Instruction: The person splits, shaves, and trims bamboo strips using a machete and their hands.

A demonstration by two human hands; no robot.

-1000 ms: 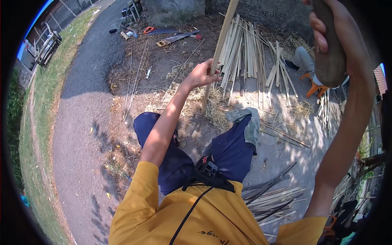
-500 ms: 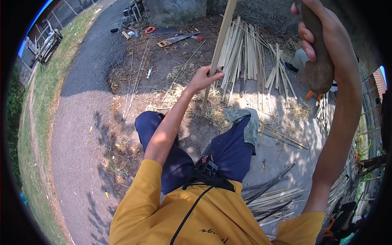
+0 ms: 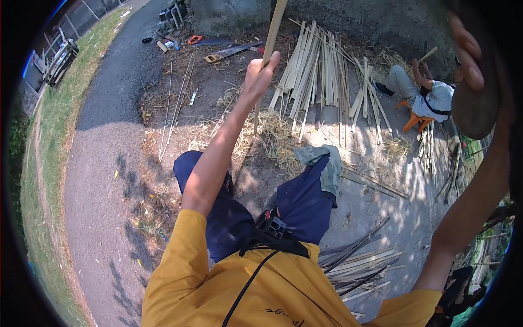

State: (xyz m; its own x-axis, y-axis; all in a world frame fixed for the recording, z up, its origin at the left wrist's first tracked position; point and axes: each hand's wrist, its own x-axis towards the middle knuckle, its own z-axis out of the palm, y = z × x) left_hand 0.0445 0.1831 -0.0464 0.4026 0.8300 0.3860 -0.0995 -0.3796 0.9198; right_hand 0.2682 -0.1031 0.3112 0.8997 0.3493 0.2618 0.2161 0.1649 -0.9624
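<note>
My left hand [image 3: 259, 77] is closed around a long pale bamboo strip [image 3: 274, 28]. The strip stands nearly upright in front of my knees, leaning slightly right at the top, which runs out of view. Its lower end comes down by a heap of thin shavings [image 3: 278, 143]. Raised high at the right edge, my right hand [image 3: 467, 52] grips a thick brown handle [image 3: 475, 111] with a rounded end. The rest of that tool is out of view or dark. A patterned cloth [image 3: 331, 173] lies over my right knee.
Many pale strips [image 3: 321, 71] lie fanned out ahead against a wall. Handsaws [image 3: 231, 52] rest on the ground at the far left. A co-worker [image 3: 433, 95] sits on an orange stool [image 3: 418, 117] at right. More strips [image 3: 370, 267] lie beside my right hip.
My left hand has shifted left and up, its fingers now wrapped round the strip. My right hand has moved outward to the right with the brown handle, uncovering the seated co-worker.
</note>
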